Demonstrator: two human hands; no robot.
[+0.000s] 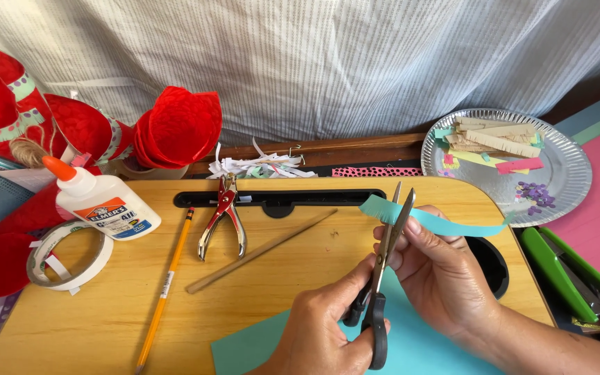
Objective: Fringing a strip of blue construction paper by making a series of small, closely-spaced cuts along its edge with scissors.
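Observation:
My left hand [324, 326] grips the black handles of a pair of scissors [385, 260], whose blades point up and away and are slightly apart. My right hand [439, 278] pinches a narrow teal paper strip [453, 226] that has a fringed end at its left. The blades meet the strip near that fringed end. Under both hands a teal paper sheet [244, 347] lies on the wooden lap desk [105, 312].
On the desk lie a white glue bottle [102, 203], a tape roll [71, 253], a yellow pencil [164, 288], a metal hole punch [223, 219] and a wooden stick [262, 251]. A foil plate [564, 173] with paper scraps and a green stapler [564, 271] are at right. Red paper cones [175, 128] stand behind.

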